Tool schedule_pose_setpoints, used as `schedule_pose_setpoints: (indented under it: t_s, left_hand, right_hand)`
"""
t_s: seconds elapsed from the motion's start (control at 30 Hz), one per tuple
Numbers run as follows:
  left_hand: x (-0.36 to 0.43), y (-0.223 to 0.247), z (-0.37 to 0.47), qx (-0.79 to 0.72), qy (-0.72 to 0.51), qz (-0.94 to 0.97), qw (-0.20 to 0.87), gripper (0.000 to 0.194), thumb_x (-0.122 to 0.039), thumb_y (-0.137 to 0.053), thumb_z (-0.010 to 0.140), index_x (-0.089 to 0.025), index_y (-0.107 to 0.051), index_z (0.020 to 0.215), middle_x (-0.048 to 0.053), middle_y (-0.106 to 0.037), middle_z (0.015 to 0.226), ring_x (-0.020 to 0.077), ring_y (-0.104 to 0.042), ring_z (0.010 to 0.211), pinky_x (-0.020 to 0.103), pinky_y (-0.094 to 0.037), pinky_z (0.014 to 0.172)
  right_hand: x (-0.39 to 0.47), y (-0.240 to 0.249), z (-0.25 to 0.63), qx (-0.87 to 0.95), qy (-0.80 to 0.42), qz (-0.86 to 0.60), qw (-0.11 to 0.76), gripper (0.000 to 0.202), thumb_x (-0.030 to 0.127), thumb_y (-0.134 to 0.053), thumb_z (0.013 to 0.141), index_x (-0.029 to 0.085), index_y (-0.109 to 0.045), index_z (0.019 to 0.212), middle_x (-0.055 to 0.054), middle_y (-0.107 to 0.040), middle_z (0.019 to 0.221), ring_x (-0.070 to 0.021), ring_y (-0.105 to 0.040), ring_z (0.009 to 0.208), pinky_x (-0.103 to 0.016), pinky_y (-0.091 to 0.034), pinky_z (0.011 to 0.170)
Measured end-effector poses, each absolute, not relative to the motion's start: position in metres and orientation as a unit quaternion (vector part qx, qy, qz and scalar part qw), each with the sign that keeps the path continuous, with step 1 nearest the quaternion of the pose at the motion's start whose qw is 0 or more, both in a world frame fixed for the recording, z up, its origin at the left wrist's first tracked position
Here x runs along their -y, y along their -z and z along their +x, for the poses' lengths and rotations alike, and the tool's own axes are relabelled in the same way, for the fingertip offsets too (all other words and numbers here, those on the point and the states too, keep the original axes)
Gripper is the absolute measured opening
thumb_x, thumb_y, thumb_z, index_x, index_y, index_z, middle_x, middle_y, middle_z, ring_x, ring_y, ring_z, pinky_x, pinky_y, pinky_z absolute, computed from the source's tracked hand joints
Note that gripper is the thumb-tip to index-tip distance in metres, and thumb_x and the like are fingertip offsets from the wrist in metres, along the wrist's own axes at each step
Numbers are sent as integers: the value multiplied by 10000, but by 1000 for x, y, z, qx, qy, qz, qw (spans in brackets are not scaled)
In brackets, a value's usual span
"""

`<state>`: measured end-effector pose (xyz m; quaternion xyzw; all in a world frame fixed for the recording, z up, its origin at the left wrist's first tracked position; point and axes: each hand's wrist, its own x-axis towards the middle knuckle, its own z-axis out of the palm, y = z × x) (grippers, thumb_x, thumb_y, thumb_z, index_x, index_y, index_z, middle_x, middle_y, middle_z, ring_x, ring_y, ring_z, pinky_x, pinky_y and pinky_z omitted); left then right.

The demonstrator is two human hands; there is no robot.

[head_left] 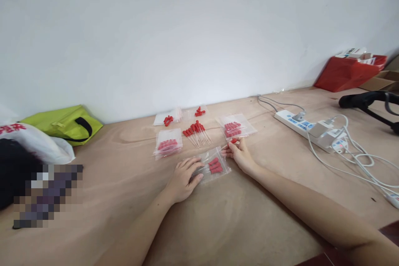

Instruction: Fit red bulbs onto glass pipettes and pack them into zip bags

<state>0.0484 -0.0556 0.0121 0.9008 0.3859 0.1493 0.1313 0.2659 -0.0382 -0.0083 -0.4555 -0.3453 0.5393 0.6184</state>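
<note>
A clear zip bag [214, 167] holding several red-tipped sticks lies on the wooden table. My left hand [186, 178] rests on the bag's left end, with its fingers spread and the thumb apart. At the bag's right end, my right hand [239, 154] pinches a red-tipped stick [234, 141] between thumb and fingers. Behind the bag is a fanned pile of loose red-tipped sticks [197, 132]. Filled bags lie to the left [167, 144] and right [233, 128] of that pile. Small red pieces [168, 120] sit on bags farther back, with more red pieces [200, 111] beside them.
A white power strip [291, 121] with plugs and looping cables lies on the right. Farther right are a red bag [344, 72] and a black object [363, 99]. A green bag [67, 122] and a white plastic bag [46, 145] lie left. The wall [199, 37] borders the table.
</note>
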Motion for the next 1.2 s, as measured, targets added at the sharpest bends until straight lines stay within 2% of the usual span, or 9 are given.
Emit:
schedule_pose_setpoints:
  t_s: [0.2, 0.3, 0.43, 0.57, 0.77, 0.93, 1.03, 1.13, 1.2]
  left_hand:
    - [56, -9, 46, -380, -165, 900, 133, 246, -283, -422, 854, -225, -479, 1086, 58, -502, 1215, 220, -423, 1139, 403, -343, 917]
    - [56, -7, 45, -379, -178, 898, 134, 301, -285, -428, 850, -207, -424, 1141, 74, -511, 1195, 217, -429, 1130, 396, -341, 924]
    - [54, -7, 46, -383, -177, 896, 135, 350, -286, -427, 849, -204, -390, 1187, 78, -506, 1198, 224, -429, 1127, 403, -338, 930]
    - [55, -8, 47, -388, -170, 895, 140, 372, -296, -418, 852, -208, -374, 1211, 78, -493, 1218, 230, -414, 1141, 414, -327, 943]
    - [55, -7, 46, -385, -171, 897, 133, 382, -300, -418, 856, -207, -366, 1222, 81, -493, 1219, 227, -416, 1137, 413, -326, 942]
    - [55, -7, 46, -385, -164, 899, 126, 361, -307, -423, 858, -209, -408, 1206, 73, -494, 1230, 221, -415, 1148, 405, -330, 947]
    - [54, -9, 47, -384, -155, 901, 125, 334, -308, -417, 860, -215, -451, 1180, 70, -491, 1237, 223, -419, 1149, 408, -338, 939]
    - [54, -9, 47, -387, -150, 901, 126, 331, -304, -421, 857, -213, -470, 1172, 73, -488, 1241, 226, -420, 1149, 411, -344, 932]
    - [53, -9, 47, -387, -151, 901, 126, 333, -302, -422, 858, -213, -470, 1175, 73, -486, 1243, 225, -419, 1151, 410, -343, 932]
  right_hand:
    - [36, 17, 267, 420, -534, -486, 550, 295, 292, -646, 561, 204, -419, 727, 66, -515, 612, -88, -531, 530, -238, -451, 539]
    - [34, 23, 268, 450, -511, -503, 533, 322, 277, -667, 542, 195, -444, 759, 57, -537, 620, -85, -517, 516, -230, -431, 524]
    - [31, 29, 267, 487, -477, -506, 529, 342, 312, -681, 560, 203, -426, 760, 51, -558, 610, -94, -518, 495, -220, -418, 477]
    - [30, 31, 264, 530, -437, -527, 500, 297, 352, -702, 564, 178, -493, 684, 13, -586, 599, -120, -552, 535, -244, -455, 508]
    - [36, 25, 259, 543, -490, -479, 485, 234, 395, -648, 628, 176, -569, 609, -6, -608, 552, -163, -580, 541, -280, -480, 482]
    - [31, 20, 266, 557, -513, -480, 442, 196, 343, -568, 676, 168, -574, 588, 31, -556, 463, -105, -494, 415, -214, -408, 399]
    - [17, 12, 274, 594, -404, -541, 438, 134, 266, -531, 689, 165, -554, 604, 28, -548, 492, -97, -485, 421, -205, -388, 416]
    - [-3, 2, 274, 646, -230, -611, 396, 57, 178, -511, 689, 165, -557, 656, -12, -612, 647, -126, -561, 589, -236, -438, 574]
    - [-19, -4, 267, 663, -184, -639, 344, 74, 142, -512, 685, 156, -572, 725, -43, -633, 728, -150, -582, 687, -257, -443, 669]
